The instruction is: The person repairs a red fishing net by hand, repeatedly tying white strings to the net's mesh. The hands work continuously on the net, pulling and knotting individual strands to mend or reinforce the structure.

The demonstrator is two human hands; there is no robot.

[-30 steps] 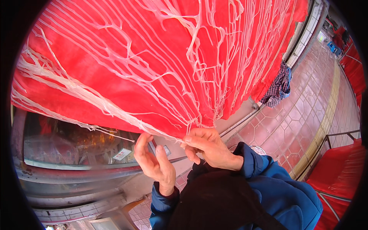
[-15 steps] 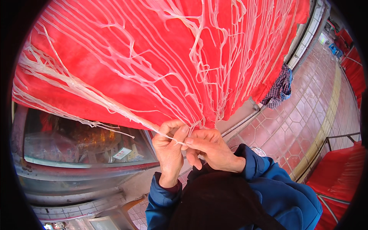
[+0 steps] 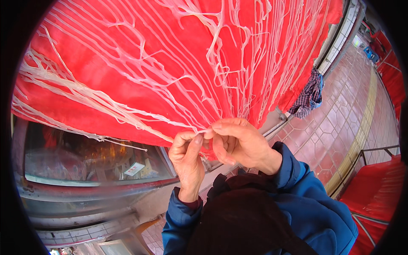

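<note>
A large red cloth [image 3: 68,108] spreads across the upper half of the view, carrying many pale, stringy strands [image 3: 88,92] that fan down toward its near edge, branched and tangled in places. At that edge my left hand [image 3: 187,161] pinches a thin pale strand between thumb and forefinger. My right hand [image 3: 242,144] is just beside it, higher and to the right, its thumb and index closed on the same strand, other fingers curled. Both fingertips nearly meet, partly covering where the strands gather.
A glass-fronted case [image 3: 93,155] stands below the cloth on the left. A checked cloth bundle [image 3: 305,95] hangs at the cloth's right edge. Beyond lie a tiled floor [image 3: 323,140], a red-covered item [image 3: 369,191] on a metal frame and a small blue object [image 3: 370,54].
My left hand has come rightward to join the right one at the strands. My right hand has shifted up and slightly right, drawing a different strand at the gathered bottom.
</note>
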